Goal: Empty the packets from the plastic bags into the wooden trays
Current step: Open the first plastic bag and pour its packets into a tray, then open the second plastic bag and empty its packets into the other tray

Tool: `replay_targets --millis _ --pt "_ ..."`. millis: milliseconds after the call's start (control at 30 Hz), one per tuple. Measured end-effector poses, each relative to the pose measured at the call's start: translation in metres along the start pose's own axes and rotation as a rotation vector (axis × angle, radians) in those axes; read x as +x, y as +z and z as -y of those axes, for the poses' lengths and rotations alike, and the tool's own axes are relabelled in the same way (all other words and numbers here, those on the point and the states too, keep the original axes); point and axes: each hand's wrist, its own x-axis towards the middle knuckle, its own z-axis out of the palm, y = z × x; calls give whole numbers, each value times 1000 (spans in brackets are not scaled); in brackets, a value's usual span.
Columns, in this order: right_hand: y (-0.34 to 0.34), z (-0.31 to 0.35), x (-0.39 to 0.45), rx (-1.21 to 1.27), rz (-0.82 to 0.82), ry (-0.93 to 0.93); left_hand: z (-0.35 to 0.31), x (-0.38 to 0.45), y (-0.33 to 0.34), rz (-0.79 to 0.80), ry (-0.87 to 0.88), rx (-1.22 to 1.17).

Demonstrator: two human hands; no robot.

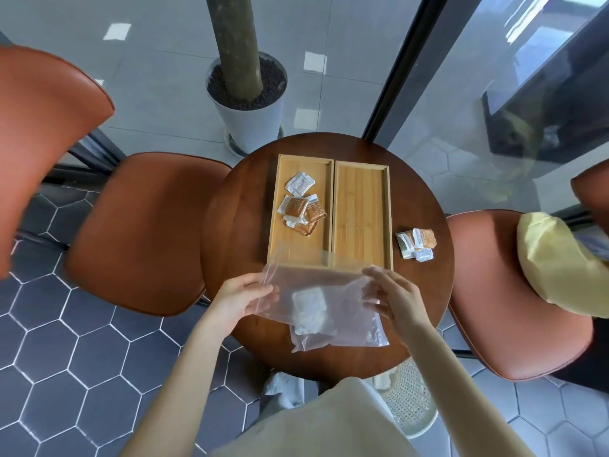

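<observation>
Both hands, left hand (242,296) and right hand (393,296), pinch a clear plastic bag (333,308) above the table (237,232); something white, possibly a packet (309,310), lies inside.

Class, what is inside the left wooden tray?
The left wooden tray holds a loose pile of white and brown packets. The plastic bag, held in both hands, covers its near edge, so anything there is hidden.

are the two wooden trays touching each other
Touching. The head view shows the left tray and right tray side by side, long walls pressed together with no table visible between.

Packet (309,310) blurred inside bag (329,291)
</observation>
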Motion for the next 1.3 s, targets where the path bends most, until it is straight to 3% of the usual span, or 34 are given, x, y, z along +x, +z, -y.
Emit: replay_targets --millis 133,200,267,333,400,567,667,733,833,933,1000,1133,1300 --pt "3 -15 3 128 -142 -6 14 -16 -13 -21 18 -5" --pt "7 -25 3 355 -83 87 21 -21 -19 -59 27 -21" --pt "12 -38 1 438 93 194 27 -24 -25 -108 32 -66" --pt "16 -51 -4 223 309 287 33 -26 -30 -148 31 -107" --pt "21 -62 -8 -39 384 319 38 -27 -36 -207 23 -137" --pt "48 -86 -8 -242 70 144 50 -21 -46 -425 28 -101" --pt "66 -98 -6 -219 49 151 58 -13 -48 -531 60 -89" --pt "73 -102 -5 -207 120 181 63 -5 -54 -598 76 37" --pt "76 -110 -1 -323 193 203 68 5 -59 -647 93 456" --pt "71 -112 -1 -607 165 101 71 6 -46 -626 293 1029" --pt "63 -109 -1 -727 152 0 75 7 -29 -535 420 1276" --pt "39 -101 5 -1058 111 -258 87 7 11 -269 417 1470" --pt "0 -102 15 -1381 -14 -621 105 7 35 -156 305 1572"
